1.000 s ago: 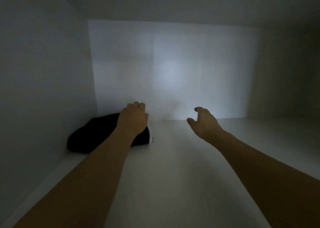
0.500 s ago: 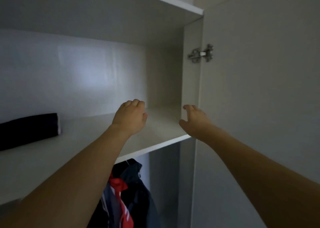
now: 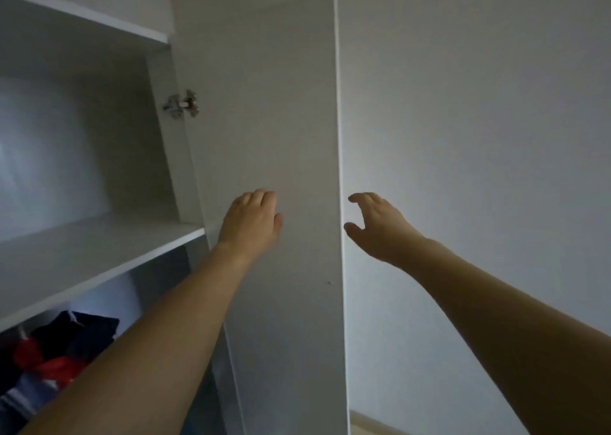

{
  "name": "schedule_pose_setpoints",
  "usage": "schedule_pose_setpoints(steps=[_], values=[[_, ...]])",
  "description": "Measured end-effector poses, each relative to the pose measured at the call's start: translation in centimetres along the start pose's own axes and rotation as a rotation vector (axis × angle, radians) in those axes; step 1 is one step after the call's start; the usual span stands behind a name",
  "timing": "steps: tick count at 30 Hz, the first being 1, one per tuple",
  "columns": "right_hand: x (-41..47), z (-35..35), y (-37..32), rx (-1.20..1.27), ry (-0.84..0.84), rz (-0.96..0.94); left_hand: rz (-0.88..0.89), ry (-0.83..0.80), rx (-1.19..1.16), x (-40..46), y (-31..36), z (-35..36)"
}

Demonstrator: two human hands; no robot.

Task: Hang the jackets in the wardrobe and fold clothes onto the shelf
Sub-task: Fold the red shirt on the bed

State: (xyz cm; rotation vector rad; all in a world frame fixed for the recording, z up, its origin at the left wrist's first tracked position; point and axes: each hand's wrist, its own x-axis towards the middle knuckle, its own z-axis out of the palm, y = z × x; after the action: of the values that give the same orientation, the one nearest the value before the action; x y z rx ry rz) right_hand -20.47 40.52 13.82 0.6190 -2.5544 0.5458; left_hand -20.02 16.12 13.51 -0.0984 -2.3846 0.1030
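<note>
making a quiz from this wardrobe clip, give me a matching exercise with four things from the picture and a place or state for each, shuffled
Things:
1. left hand
2. right hand
3. hinge
4. jackets

Places or states:
A. hanging below the shelf, dark blue and red
B. in front of the inner face of the open door, fingers curled, holding nothing
C. metal, where the door meets the wardrobe side
D. just past the door's free edge, fingers spread, holding nothing

Pairs: 1-B, 2-D, 3-C, 4-A
</note>
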Motion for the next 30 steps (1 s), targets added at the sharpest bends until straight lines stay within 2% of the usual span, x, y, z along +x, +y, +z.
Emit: schedule_pose_setpoints(steps=[6, 10, 16, 19, 21, 24, 30], values=[[-11.9, -9.3, 13.0, -0.069, 0.047, 0.197, 0.092, 0.002, -0.204, -0.7, 19.3, -1.5], [-20.1, -13.9, 21.8, -0.112, -0.002, 0.306, 0.119, -0.014, -0.344, -1.7, 31.8, -1.6], [-30.3, -19.3, 33.2, -0.136, -0.103, 0.519, 0.247, -0.177, -0.418, -4.5, 48.0, 0.5], [-35.3, -21.8, 38.9, -0.146, -0.082, 0.602, 0.303, -0.28, -0.443, -5.2, 56.4, 1.8], [-37.6, -22.9, 41.1, -0.125, -0.085, 0.621, 0.276, -0.337, -0.481, -5.6, 59.7, 2.2], [-44.1, -27.4, 46.8, -0.116, -0.072, 0.735, 0.332, -0.412, -0.533, -7.5, 69.2, 1.7], [-57.4, -35.7, 59.1, -0.114, -0.005, 0.913, 0.433, -0.425, -0.613, -11.7, 88.1, -1.3]])
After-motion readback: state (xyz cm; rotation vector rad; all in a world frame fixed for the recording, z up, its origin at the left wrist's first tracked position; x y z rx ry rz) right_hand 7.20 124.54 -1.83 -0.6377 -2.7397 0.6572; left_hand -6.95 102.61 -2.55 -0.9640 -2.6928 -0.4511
